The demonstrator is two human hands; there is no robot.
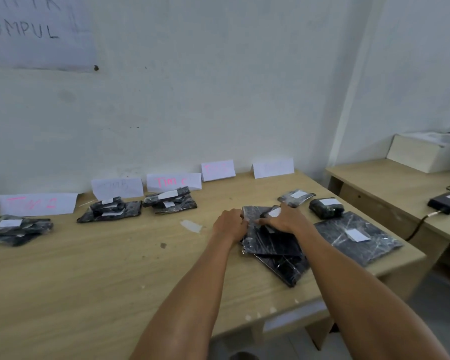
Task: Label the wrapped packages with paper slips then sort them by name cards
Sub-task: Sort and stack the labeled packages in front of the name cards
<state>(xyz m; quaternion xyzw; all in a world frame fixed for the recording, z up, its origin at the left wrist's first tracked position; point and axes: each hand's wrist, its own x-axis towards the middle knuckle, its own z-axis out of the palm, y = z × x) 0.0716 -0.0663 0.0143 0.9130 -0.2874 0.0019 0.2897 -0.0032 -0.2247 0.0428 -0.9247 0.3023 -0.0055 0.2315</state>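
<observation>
Pale, scuffed wall runs behind a light wooden table [94,268], and 5 folded name cards stand along the tabletop's far edge against it. From the far left corner they go: a card with pink writing [38,203], a card with faint grey writing [117,187], a card reading "TIM C" in pink [174,182], a smaller pink-lettered card [218,170] and a nearly blank-looking card [273,168].

3 piles of dark wrapped packages with white slips lie in front of the first 3 cards: one pile [18,229] near the left edge, a second pile [109,210] and a third pile [170,203].

Toward the right edge, both hands work on a stack of flat dark packages [273,249]. The left hand [230,224] has its fingers curled, pinching the wrap at the stack's far left corner. The right hand [283,219] lies spread on top, pressing a small package with a paper slip [274,212] just beside its fingertips.

Beyond the hands sit a small labelled packet [296,196] and a thick labelled bundle [326,207]; a large flat labelled package [356,237] lies at the right edge. A loose scrap of tape [191,226] rests mid-tabletop. A second desk [390,188] stands to the right.
</observation>
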